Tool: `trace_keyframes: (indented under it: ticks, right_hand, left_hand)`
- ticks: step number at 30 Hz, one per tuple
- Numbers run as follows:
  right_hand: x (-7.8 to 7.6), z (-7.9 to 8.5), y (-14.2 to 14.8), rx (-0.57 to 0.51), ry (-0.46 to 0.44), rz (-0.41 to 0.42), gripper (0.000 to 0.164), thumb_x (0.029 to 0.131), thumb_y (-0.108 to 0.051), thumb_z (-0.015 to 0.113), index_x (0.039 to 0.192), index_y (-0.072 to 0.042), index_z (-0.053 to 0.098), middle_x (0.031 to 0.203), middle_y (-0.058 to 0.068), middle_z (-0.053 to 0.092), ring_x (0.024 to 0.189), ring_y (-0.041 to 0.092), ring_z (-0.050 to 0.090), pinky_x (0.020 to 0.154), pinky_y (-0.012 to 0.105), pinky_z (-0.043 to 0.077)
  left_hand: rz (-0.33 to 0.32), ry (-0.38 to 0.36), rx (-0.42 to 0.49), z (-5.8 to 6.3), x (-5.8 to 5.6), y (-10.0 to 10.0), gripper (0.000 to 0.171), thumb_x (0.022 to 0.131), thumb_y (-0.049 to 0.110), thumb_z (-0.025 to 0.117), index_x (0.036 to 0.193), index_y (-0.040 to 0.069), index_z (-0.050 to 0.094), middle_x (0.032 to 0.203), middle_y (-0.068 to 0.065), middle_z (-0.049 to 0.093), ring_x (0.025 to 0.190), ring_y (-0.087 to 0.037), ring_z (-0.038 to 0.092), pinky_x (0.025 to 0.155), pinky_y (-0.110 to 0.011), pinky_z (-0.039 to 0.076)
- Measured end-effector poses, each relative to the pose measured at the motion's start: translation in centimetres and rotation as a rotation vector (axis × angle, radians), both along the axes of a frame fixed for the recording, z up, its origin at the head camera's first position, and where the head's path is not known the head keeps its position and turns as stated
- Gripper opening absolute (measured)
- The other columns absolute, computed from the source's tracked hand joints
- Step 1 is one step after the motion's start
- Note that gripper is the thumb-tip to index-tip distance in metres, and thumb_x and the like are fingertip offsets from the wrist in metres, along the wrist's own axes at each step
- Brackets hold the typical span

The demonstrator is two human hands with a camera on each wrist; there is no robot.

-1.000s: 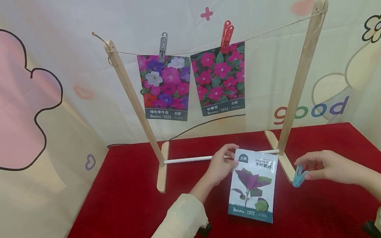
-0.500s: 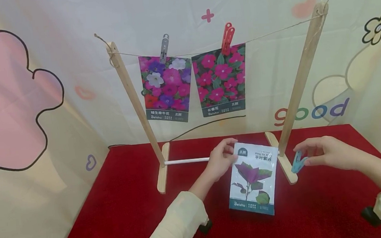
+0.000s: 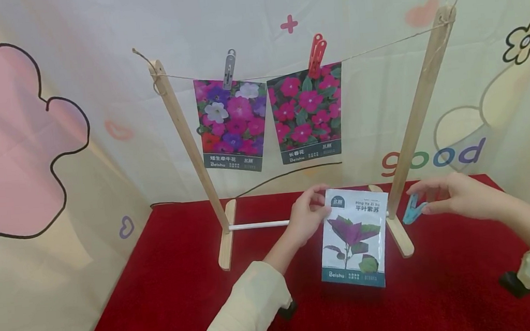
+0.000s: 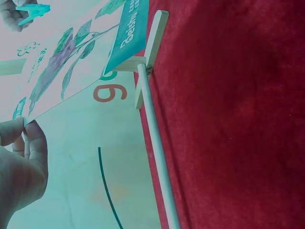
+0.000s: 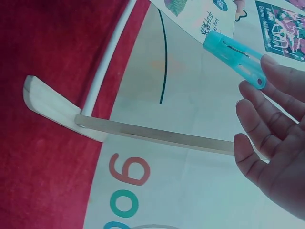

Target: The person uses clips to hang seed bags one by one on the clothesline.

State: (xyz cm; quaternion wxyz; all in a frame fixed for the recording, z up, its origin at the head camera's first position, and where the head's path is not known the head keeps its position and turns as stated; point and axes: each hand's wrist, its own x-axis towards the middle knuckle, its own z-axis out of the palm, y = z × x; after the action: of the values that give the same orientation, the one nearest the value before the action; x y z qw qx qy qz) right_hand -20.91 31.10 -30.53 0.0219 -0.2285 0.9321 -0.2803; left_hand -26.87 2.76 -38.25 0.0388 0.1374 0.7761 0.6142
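Note:
My left hand (image 3: pixel 307 215) pinches the upper left corner of a white seed packet (image 3: pixel 352 241) with a purple-leaved plant printed on it. The packet hangs from that grip in front of the rack's white crossbar (image 3: pixel 258 225). To its right, my right hand (image 3: pixel 459 199) pinches a light blue clothespin (image 3: pixel 413 211) between thumb and fingers. In the right wrist view the clothespin (image 5: pixel 236 57) points toward the packet (image 5: pixel 190 19). In the left wrist view the left thumb and fingers (image 4: pixel 35 143) hold the packet's corner.
A wooden rack has a left post (image 3: pixel 188 140) and a right post (image 3: pixel 421 106) with a string (image 3: pixel 386 45) between them. A grey clothespin (image 3: pixel 229 69) and red clothespins (image 3: pixel 317 57) hold two flower packets, one petunia-like (image 3: pixel 232 124), one pink (image 3: pixel 308 115). Red cloth (image 3: pixel 162 288) covers the table.
Both hands have risen, lifting the white seed packet and the blue clothespin higher. The head view has tilted up slightly. The hanging packets stay in place.

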Motion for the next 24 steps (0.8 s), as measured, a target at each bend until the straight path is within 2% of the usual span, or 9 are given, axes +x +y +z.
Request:
trace_keyframes:
  ticks: [7, 15, 20, 24]
  right_hand:
    - [-0.6, 1.1, -0.2, -0.015, 0.033, 0.02, 0.038, 0.077, -0.011, 0.066, 0.113, -0.006, 0.056, 0.089, 0.0, 0.064, 0.077, 0.002, 0.058, 0.061, 0.021, 0.049]
    - [-0.9, 2.8, -0.4, 0.025, 0.036, -0.034, 0.037, 0.077, -0.012, 0.066, 0.113, -0.009, 0.057, 0.09, 0.002, 0.063, 0.072, 0.005, 0.058, 0.058, 0.022, 0.049]
    - [-1.2, 3.8, -0.4, 0.061, 0.073, -0.044, 0.035, 0.078, -0.013, 0.065, 0.112, -0.01, 0.057, 0.083, -0.001, 0.062, 0.068, 0.007, 0.057, 0.055, 0.023, 0.047]
    - [-1.4, 4.4, -0.5, 0.058, 0.115, -0.044, 0.036, 0.077, -0.011, 0.066, 0.112, -0.008, 0.056, 0.077, -0.003, 0.06, 0.065, 0.006, 0.054, 0.054, 0.023, 0.046]
  left_hand:
    - [0.004, 0.026, 0.036, 0.9, -0.1, 0.0, 0.042, 0.082, 0.001, 0.057, 0.118, 0.023, 0.052, 0.093, -0.004, 0.053, 0.081, -0.014, 0.057, 0.068, -0.027, 0.052]
    - [0.02, 0.033, 0.052, 1.8, -0.1, 0.1, 0.043, 0.083, 0.003, 0.057, 0.12, 0.023, 0.05, 0.094, -0.002, 0.054, 0.081, -0.012, 0.055, 0.068, -0.027, 0.052]
    - [0.029, 0.044, 0.065, 2.1, -0.2, 0.2, 0.043, 0.083, 0.004, 0.057, 0.12, 0.024, 0.05, 0.096, -0.001, 0.053, 0.084, -0.013, 0.055, 0.07, -0.027, 0.052]
    - [0.029, 0.081, 0.066, 2.4, -0.4, 0.3, 0.042, 0.083, 0.004, 0.056, 0.12, 0.024, 0.05, 0.099, -0.004, 0.053, 0.088, -0.014, 0.054, 0.071, -0.026, 0.051]
